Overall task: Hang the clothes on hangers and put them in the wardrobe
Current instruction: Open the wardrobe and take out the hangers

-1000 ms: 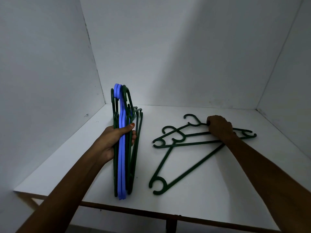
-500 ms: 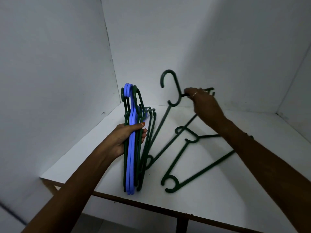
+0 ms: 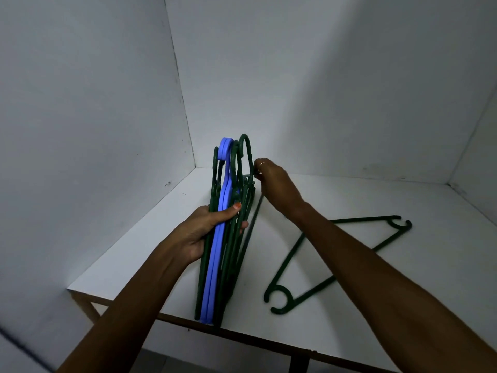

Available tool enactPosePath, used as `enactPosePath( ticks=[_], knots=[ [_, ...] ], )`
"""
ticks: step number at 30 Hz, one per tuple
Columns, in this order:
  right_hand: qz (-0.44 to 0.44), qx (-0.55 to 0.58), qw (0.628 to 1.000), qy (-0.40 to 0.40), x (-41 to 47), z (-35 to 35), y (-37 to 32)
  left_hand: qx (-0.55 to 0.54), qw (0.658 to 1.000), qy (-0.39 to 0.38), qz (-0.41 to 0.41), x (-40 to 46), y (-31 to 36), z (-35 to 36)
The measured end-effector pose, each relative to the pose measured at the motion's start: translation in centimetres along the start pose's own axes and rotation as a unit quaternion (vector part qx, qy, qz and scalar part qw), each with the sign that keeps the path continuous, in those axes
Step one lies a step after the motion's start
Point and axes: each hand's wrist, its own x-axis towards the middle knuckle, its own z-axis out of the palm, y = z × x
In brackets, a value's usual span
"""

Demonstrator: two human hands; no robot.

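While the left hand (image 3: 204,232) clamps the stiff, light bundle of hangers (image 3: 220,238) mid-frame, the right hand (image 3: 274,184) pinches another hanger's neck (image 3: 252,168), likely the steadiest grip.

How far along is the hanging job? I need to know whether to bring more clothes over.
Early. Done: the left hand holds a bundle of green and blue hangers upright on the shelf. In hand: the right hand pinches another green hanger against it. Left: one green hanger lies flat; no clothes are in view.
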Motion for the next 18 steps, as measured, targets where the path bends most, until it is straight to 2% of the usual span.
enactPosePath(
  ticks=[4,7,10,11,13,14,15,18],
  knots=[
    [-0.003,0.040,0.999,-0.003,-0.3,0.8,-0.5,0.016,1.000,0.005,0.006,0.3,0.0,0.3],
    [0.006,0.056,0.998,-0.035,-1.3,-0.7,0.6,0.019,1.000,0.013,0.012,0.5,-0.2,0.3],
    [0.061,0.017,0.995,-0.083,-3.3,-4.0,3.8,0.015,1.000,0.018,0.016,0.6,-0.4,0.2],
    [0.097,-0.022,0.985,-0.139,-4.1,-5.4,5.2,0.015,1.000,0.019,0.017,0.6,-0.4,0.2],
    [0.204,-0.121,0.924,-0.300,-6.0,-8.2,7.7,0.011,1.000,0.020,0.019,0.6,-0.3,0.0],
    [0.245,-0.153,0.891,-0.351,-7.1,-9.2,8.7,0.008,1.000,0.018,0.020,0.5,-0.3,-0.1],
    [0.266,-0.170,0.874,-0.369,-8.2,-9.9,9.4,0.004,1.000,0.017,0.020,0.5,-0.3,-0.2],
    [0.263,-0.195,0.896,-0.301,-10.3,-10.5,9.9,0.003,1.000,0.018,0.015,0.5,-0.3,-0.4]
  ],
)
